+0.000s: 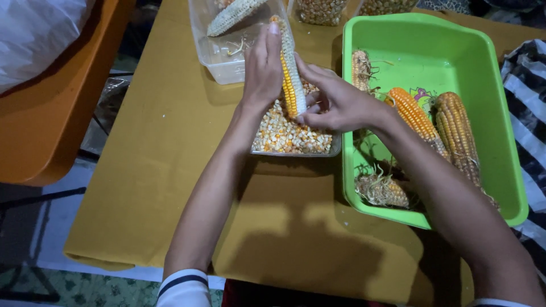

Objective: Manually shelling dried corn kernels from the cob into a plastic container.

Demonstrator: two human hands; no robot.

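Both hands, left hand (263,68) and right hand (335,105), gripped a half-stripped corn cob (291,74) over the kernel tub (290,136); whole cobs (455,131) waited at three o'clock.

Both hands work over a clear plastic tub of loose yellow kernels (290,136): the left hand (263,68) grips a half-stripped corn cob (292,74), the right hand (335,105) pinches its lower end. Right of that tub, a green plastic bin (500,142) holds whole cobs (455,133).

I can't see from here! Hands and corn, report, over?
Left hand grips the half-stripped corn cob. Right hand pinches its lower end, over the clear tub of kernels. Whole cobs wait in the green tray. Nothing blocking.
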